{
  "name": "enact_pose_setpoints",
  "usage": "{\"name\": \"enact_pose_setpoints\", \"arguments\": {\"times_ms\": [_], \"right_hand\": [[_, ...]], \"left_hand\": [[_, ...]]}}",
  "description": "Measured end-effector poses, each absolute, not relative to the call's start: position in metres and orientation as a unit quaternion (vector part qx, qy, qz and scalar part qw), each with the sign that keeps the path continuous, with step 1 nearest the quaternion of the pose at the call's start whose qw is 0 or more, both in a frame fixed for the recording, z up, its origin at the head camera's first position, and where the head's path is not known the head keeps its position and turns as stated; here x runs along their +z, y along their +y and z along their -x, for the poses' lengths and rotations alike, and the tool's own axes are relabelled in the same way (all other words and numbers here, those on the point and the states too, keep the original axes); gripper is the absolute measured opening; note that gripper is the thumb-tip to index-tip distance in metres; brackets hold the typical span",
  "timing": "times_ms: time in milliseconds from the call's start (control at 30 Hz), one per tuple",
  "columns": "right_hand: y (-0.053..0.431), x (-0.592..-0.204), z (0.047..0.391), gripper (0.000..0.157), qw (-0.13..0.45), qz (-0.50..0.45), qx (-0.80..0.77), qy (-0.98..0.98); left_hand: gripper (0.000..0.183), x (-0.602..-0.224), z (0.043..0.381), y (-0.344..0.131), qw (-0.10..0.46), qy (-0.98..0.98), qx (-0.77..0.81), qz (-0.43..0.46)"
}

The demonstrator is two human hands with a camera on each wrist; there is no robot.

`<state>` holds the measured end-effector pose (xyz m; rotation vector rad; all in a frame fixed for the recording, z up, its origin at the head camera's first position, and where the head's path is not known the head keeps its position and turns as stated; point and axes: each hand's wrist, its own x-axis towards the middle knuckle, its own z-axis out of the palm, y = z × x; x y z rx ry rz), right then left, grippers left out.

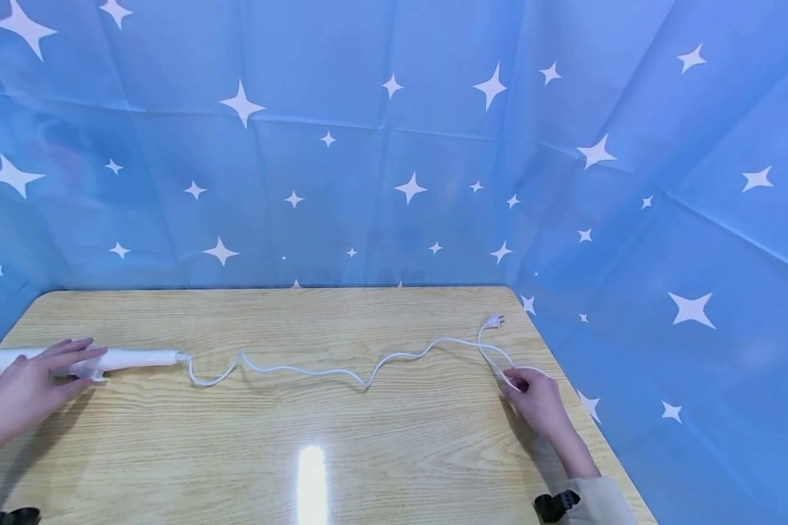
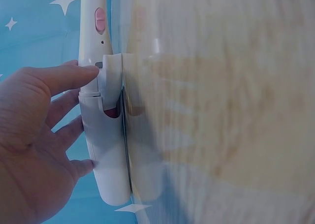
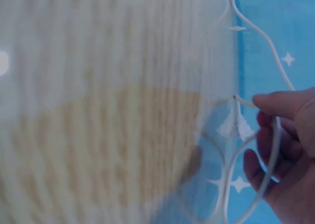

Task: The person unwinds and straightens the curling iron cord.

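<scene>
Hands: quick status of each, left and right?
Left hand: open, straight fingers resting on the white curling iron.
Right hand: pinching the white cord near its plug end.

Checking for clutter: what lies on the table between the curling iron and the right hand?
Only the white cord, snaking across bare table, in the head view.
</scene>
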<state>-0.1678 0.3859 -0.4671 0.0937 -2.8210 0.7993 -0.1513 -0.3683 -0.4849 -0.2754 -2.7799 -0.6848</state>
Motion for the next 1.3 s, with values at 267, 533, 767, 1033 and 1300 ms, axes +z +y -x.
{"name": "enact_pose_setpoints", "arguments": {"times_ms": [267, 533, 767, 1033, 1300], "right_hand": [[0.381, -0.459, 0.163, 0.016, 0.182, -0.041, 0.268, -0.945], [0.386, -0.46, 0.164, 0.011, 0.234, -0.047, 0.291, -0.927], [0.392, -0.453, 0.163, 0.01, 0.202, -0.037, 0.339, -0.918], [0.386, -0.437, 0.161, 0.012, 0.179, -0.024, 0.409, -0.895], [0.401, -0.435, 0.166, 0.021, 0.146, 0.001, 0.459, -0.877]], "left_hand": [[0.047, -0.486, 0.152, -0.37, 0.138, -0.958, -0.231, 0.101], [0.048, -0.486, 0.153, -0.371, 0.139, -0.957, -0.232, 0.102], [0.047, -0.486, 0.151, -0.37, 0.141, -0.957, -0.233, 0.101], [0.046, -0.486, 0.151, -0.369, 0.134, -0.957, -0.239, 0.092], [0.047, -0.487, 0.154, -0.371, 0.139, -0.958, -0.232, 0.097]]}}
